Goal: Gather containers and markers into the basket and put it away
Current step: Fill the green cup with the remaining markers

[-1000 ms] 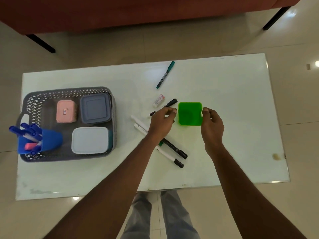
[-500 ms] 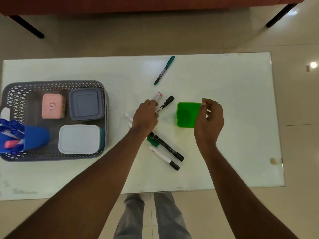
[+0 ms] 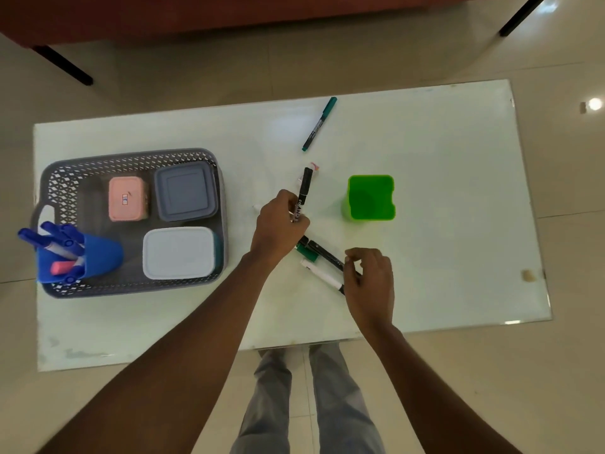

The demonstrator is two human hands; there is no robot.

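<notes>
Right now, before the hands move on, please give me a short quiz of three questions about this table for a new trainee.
1. True or false: the green cup stands inside the grey basket.
2. How many lidded boxes lie in the basket?
3. What does the left hand hold? A) a black marker B) a teal pen C) the blue cup

Key: 1. False, it stands on the table. 2. Three. 3. A.
</notes>
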